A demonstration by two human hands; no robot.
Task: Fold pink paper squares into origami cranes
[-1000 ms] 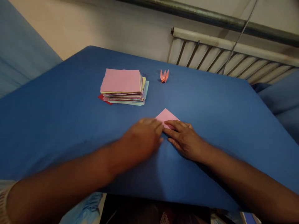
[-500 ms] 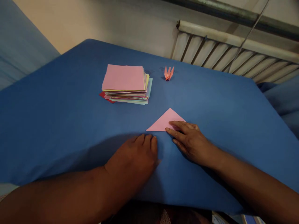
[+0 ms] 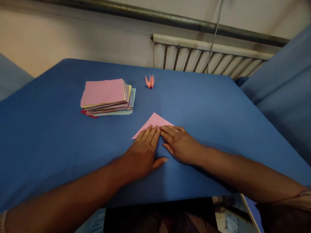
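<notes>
A sheet of pink paper (image 3: 155, 120), folded into a triangle, lies flat on the blue cloth with its peak pointing away from me. My left hand (image 3: 144, 152) rests palm down on the left part of its near edge, fingers stretched out and thumb apart. On the right part, my right hand (image 3: 181, 142) presses with straight fingers; its fingertips almost meet those of the left. Both hands cover much of the paper's near edge. Beyond the triangle stands a small folded pink paper crane (image 3: 150, 82).
A thick stack of coloured paper (image 3: 104, 93), pink on top, sits at the left, with a red piece (image 3: 89, 114) poking out beneath. The blue-covered table (image 3: 206, 106) reaches back to a wall with a radiator (image 3: 184, 58). Blue curtain fabric (image 3: 286, 71) hangs at the right.
My left hand has moved forward from the cloth onto the paper, its curled fingers now straightened. My right hand stays on the paper. The camera view has shifted right.
</notes>
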